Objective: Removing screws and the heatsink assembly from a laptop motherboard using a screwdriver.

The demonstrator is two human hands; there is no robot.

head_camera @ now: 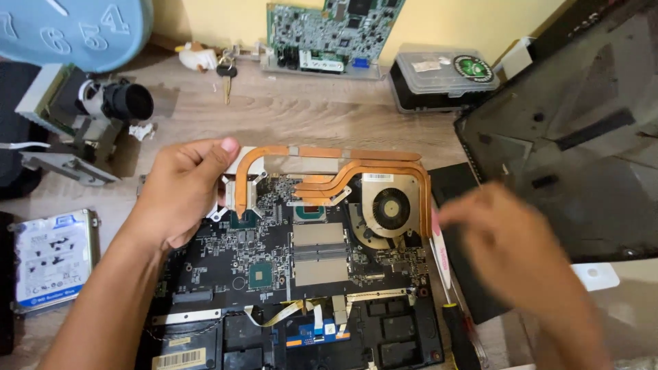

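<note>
Heatpipe assembly [329,168] pinched at its left end by left grip [181,192].

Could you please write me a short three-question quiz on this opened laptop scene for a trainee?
1. True or false: the left hand grips the left end of the copper heat pipe assembly.
2. Where does the hard drive lie: A, left of the laptop board; B, on top of the fan; C, inside the plastic box?
3. Which hand is blurred?

Key: 1 true. 2 A. 3 The right hand, near the laptop's right edge; what it holds, if anything, cannot be told.
</note>
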